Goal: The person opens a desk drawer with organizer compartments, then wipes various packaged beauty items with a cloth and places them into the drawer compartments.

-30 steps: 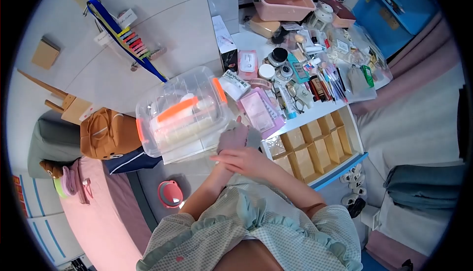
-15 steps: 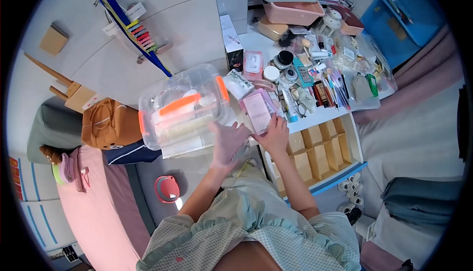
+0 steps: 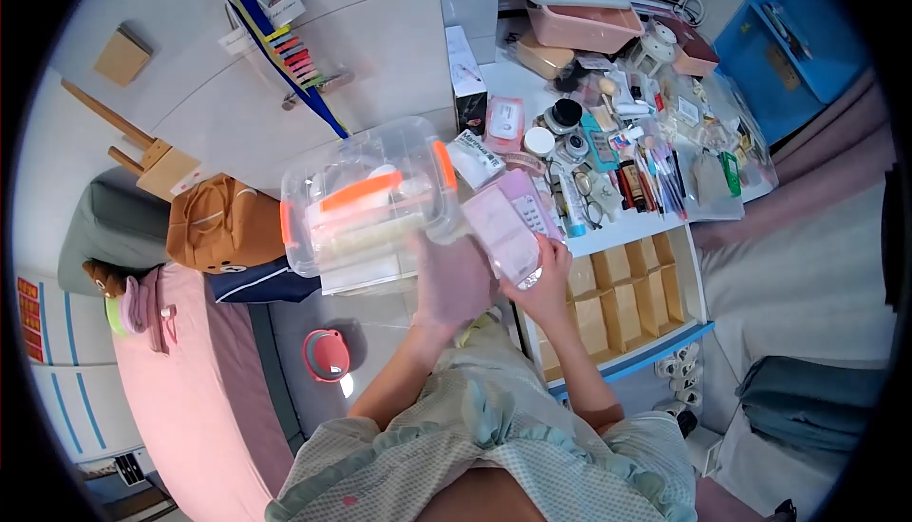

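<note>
My right hand point(image 3: 544, 278) grips the near end of a pale pink flat pack point(image 3: 501, 232), which is tilted up at the table's edge. My left hand point(image 3: 456, 283) is beside the pack's left side, smeared by motion, so its fingers and any contact are unclear. Behind the pack lies a lilac sheet with small dark marks point(image 3: 530, 207), partly covered. A white packet with dark lettering point(image 3: 474, 160) is just beyond. Left of my hands stands a clear plastic box with orange latches point(image 3: 370, 201), with pale items inside.
Cosmetics, brushes and glasses point(image 3: 591, 208) crowd the white table point(image 3: 617, 230). Below its edge, an open drawer with cardboard dividers point(image 3: 622, 308) juts out on the right. A pink lidded bin point(image 3: 584, 26) stands at the back. A small red bucket point(image 3: 326, 356) sits on the floor.
The pale pink pack has been lifted off the lilac sheet toward me, in my right hand, uncovering more of the sheet. My left hand has moved slightly right and down.
</note>
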Available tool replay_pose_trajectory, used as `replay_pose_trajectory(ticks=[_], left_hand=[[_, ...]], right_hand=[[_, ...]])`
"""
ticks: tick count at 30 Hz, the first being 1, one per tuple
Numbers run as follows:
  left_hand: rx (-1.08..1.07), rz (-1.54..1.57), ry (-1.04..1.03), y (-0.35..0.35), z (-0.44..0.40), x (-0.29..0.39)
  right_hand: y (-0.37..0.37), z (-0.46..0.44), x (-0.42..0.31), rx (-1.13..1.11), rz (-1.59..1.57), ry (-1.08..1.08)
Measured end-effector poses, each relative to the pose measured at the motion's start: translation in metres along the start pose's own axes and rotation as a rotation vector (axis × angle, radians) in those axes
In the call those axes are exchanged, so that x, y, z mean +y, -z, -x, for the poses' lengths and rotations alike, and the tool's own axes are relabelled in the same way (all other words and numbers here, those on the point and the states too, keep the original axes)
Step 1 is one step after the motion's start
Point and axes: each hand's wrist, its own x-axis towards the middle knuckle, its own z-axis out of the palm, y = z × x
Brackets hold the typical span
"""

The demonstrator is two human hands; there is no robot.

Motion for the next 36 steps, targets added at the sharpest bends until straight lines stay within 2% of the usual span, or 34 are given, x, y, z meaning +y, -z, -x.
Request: replay_pose_trajectory(ticks=[3, 6, 7, 10, 13, 19, 22, 23, 25, 26, 28, 29, 31, 33, 34, 36], left_hand=[[0.053, 0.199, 0.032, -0.076, 0.021, 0.029], [0.004, -0.121, -0.074, -0.048, 0.018, 0.028], [0.292, -0.255, -0.143, -0.044, 0.021, 0.028], [0.394, -0.407, -0.241, -0.057, 0.031, 0.052], [0.268, -0.256, -0.258, -0.029, 0.029, 0.071], [0.161, -0.281, -0.295, 0.001, 0.033, 0.095], [0.157, -0.359, -0.333, -0.002, 0.05, 0.109], [0.164, -0.323, -0.332, -0.01, 0.058, 0.112], [0.177, -0.253, -0.334, -0.025, 0.072, 0.115], [0.136, -0.281, -0.209, -0.02, 0.075, 0.118], [0.055, -0.337, 0.046, -0.004, 0.08, 0.12], [-0.025, -0.396, -0.049, 0.01, 0.078, 0.107], [-0.004, -0.27, -0.065, 0.03, 0.078, 0.08], [0.034, -0.532, -0.302, 0.045, 0.079, 0.069], [0.061, -0.855, -0.535, 0.05, 0.079, 0.067], [0.087, -1.025, -0.578, 0.05, 0.084, 0.07]], right_hand=[[0.015, 0.022, -0.039, -0.056, 0.068, 0.111], [0.013, 0.038, -0.061, -0.003, 0.112, 0.174], [0.012, 0.042, -0.07, 0.009, 0.118, 0.175], [0.003, 0.053, -0.093, 0.063, 0.153, 0.197], [-0.008, 0.061, -0.112, 0.103, 0.138, 0.215], [-0.01, 0.066, -0.15, 0.09, 0.128, 0.244], [-0.01, 0.066, -0.156, -0.13, -0.145, 0.025], [-0.016, 0.065, -0.154, -0.073, -0.041, 0.16], [-0.027, 0.073, -0.146, -0.232, -0.017, 0.096], [-0.032, 0.078, -0.146, -0.312, -0.006, 0.064], [-0.043, 0.089, -0.157, -0.172, -0.29, -0.052], [-0.046, 0.094, -0.161, -0.099, -0.429, -0.112], [-0.049, 0.096, -0.165, -0.097, -0.485, -0.148], [-0.051, 0.095, -0.167, -0.092, -0.54, -0.182], [-0.052, 0.093, -0.168, -0.089, -0.569, -0.198], [-0.054, 0.094, -0.17, -0.086, -0.626, -0.23]])
